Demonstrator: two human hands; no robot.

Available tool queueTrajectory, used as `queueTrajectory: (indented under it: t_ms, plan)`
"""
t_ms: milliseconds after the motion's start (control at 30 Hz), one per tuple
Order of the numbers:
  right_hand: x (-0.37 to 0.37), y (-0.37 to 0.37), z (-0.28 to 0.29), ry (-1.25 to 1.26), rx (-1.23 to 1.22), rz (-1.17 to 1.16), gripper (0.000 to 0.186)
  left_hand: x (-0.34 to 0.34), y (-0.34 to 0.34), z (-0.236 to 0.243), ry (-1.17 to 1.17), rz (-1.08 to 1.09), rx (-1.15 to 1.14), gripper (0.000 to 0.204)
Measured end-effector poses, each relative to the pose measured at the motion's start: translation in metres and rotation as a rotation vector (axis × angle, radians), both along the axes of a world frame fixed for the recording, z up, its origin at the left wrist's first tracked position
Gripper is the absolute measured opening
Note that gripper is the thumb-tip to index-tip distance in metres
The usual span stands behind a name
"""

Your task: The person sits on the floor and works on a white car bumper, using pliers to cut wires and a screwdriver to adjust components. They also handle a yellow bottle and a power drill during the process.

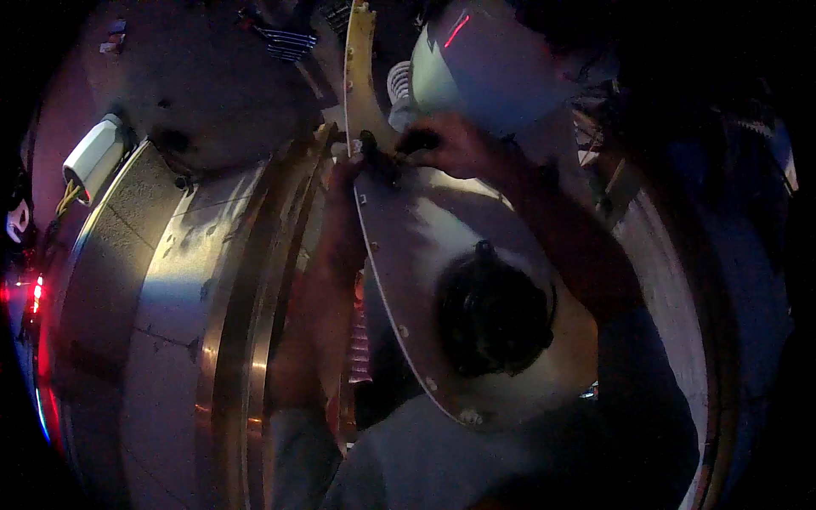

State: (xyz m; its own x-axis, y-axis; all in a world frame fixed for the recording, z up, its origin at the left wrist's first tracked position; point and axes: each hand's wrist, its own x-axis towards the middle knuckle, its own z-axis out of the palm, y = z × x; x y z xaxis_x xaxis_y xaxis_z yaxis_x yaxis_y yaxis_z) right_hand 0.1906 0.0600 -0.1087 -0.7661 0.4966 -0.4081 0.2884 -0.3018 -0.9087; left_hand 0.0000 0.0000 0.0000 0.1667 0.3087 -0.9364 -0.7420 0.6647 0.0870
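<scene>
A long, pale curved panel with small holes or clips along its left edge runs from the top of the view down toward my lap. On its wide lower part is a black round part. My left hand is closed on the panel's left edge at the narrow stretch. Just right of it, my right hand bends over the panel with fingers curled in a pinch; what they hold is lost in shadow. Between the hands sits a small dark piece, too dim to name.
Shiny metal strips run along the left of the panel. A white rounded housing with yellow wires lies far left. Several wrenches lie at the far side, near a pale bucket-like container and a white ribbed piece.
</scene>
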Motion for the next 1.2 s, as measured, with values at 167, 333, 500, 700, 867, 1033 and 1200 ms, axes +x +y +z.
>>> queueTrajectory:
  t_ms: [167,333,500,700,867,1033,1200]
  plan:
    - [0.017,-0.022,-0.006,-0.059,-0.115,0.058,0.032,0.004,-0.016,0.001,-0.019,-0.002,-0.063,0.041]
    - [-0.005,-0.019,-0.009,-0.155,-0.362,0.089,0.035,-0.003,-0.014,-0.011,0.075,0.001,-0.006,0.042]
    - [-0.002,-0.010,-0.009,-0.131,-0.457,0.047,0.038,-0.008,-0.004,-0.010,0.080,0.013,0.048,0.042]
    - [0.000,-0.013,-0.023,-0.010,-0.273,0.070,0.038,-0.008,0.001,-0.007,0.052,0.014,0.064,0.043]
    - [0.000,-0.012,-0.020,-0.030,-0.175,0.092,0.034,-0.008,0.003,-0.002,0.014,0.015,0.074,0.044]
    - [-0.001,-0.005,-0.003,-0.065,0.008,0.072,0.032,-0.006,0.014,0.003,-0.005,0.030,0.047,0.044]
    - [-0.003,0.010,0.014,-0.239,-0.118,0.074,0.031,-0.008,0.009,0.002,-0.011,0.032,0.073,0.043]
